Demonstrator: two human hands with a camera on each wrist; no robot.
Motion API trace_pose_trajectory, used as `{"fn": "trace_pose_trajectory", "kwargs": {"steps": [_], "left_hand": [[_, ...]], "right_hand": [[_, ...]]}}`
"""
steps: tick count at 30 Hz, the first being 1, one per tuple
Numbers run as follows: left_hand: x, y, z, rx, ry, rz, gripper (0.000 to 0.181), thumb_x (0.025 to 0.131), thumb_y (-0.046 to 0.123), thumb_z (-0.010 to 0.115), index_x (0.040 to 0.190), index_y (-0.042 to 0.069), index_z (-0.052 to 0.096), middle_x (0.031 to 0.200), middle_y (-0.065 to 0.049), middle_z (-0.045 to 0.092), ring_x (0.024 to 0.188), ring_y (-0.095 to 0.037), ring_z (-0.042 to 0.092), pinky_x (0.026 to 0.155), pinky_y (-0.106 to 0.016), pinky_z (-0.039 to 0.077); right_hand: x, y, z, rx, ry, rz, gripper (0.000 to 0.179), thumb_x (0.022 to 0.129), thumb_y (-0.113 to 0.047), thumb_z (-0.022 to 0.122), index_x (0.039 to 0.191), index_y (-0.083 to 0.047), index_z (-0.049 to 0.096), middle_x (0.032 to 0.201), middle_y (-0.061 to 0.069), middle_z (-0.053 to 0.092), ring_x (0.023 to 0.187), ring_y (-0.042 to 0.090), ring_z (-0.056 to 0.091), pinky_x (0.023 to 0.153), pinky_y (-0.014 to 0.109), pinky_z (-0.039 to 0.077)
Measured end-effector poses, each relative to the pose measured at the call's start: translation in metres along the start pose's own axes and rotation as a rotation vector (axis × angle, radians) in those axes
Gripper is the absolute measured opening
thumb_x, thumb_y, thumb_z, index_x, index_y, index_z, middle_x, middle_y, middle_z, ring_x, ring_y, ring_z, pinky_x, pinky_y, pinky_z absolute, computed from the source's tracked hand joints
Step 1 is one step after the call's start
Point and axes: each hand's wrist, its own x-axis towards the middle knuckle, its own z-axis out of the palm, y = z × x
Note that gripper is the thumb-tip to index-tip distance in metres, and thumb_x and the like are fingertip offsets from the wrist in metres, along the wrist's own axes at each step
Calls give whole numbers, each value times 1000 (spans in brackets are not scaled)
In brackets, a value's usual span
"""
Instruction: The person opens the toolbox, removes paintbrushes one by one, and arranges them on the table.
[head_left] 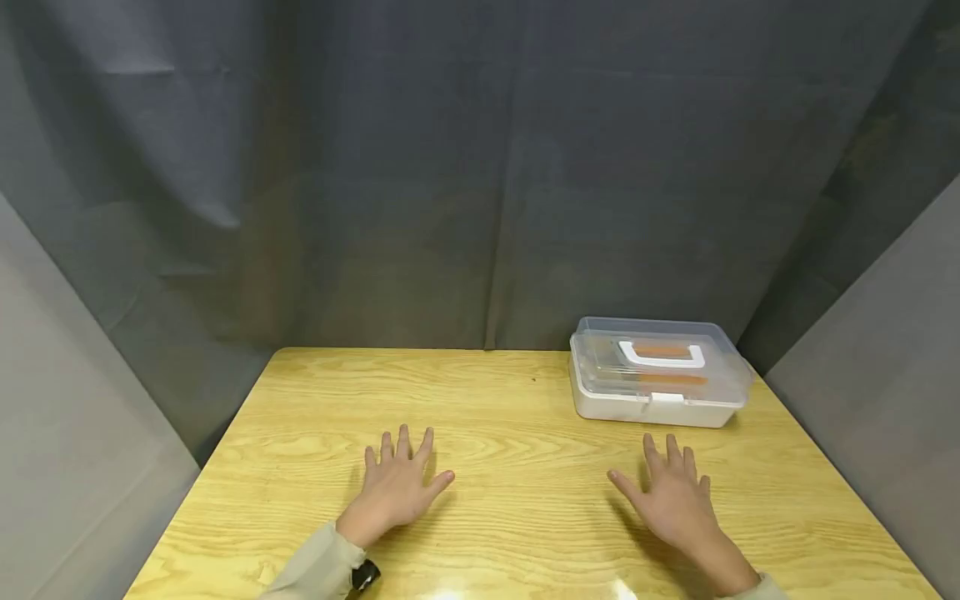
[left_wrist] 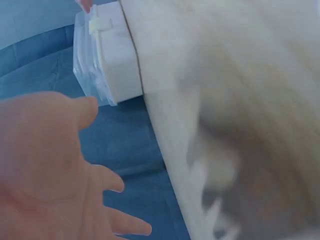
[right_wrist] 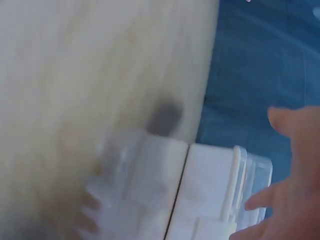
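Observation:
My left hand (head_left: 395,490) hovers over the front left part of the wooden table, fingers spread, nothing in it. Its shadow falls on the tabletop. On the other side, my right hand (head_left: 675,504) is spread the same way, also holding nothing, just in front of a white storage box (head_left: 660,408). The box has a clear lid (head_left: 716,375), a white carrying handle (head_left: 697,358) and a white front latch (head_left: 666,399). Orange shapes show through the lid, which is down. In the right wrist view, the right fingers (right_wrist: 262,197) overlap the box.
The wooden table (head_left: 517,417) has a glossy top that mirrors the box in the wrist views. A dark grey curtain (head_left: 405,183) hangs behind it, and pale grey panels (head_left: 75,417) flank both sides. A black band (head_left: 365,575) sits at the left wrist.

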Motion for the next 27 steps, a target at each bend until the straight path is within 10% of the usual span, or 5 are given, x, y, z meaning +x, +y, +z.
{"fn": "trace_pose_trajectory", "kwargs": {"steps": [14,27], "left_hand": [[94,96,-9,-201,-27,140,69,97,56,32,152,15,21,150,-18,27,132,-40,33,102,-54,34],[169,163,6,-478,14,147,72,96,57,38,153,29,6,156,-17,8,137,-41,21,109,-50,25]], "right_hand": [[59,74,-53,217,299,156,81,96,-47,45,139,18,24,131,45,25,116,62,24,88,67,26],[109,124,-74,347,272,247,77,98,-46,34,143,13,16,138,45,19,127,59,17,100,66,19]]}}
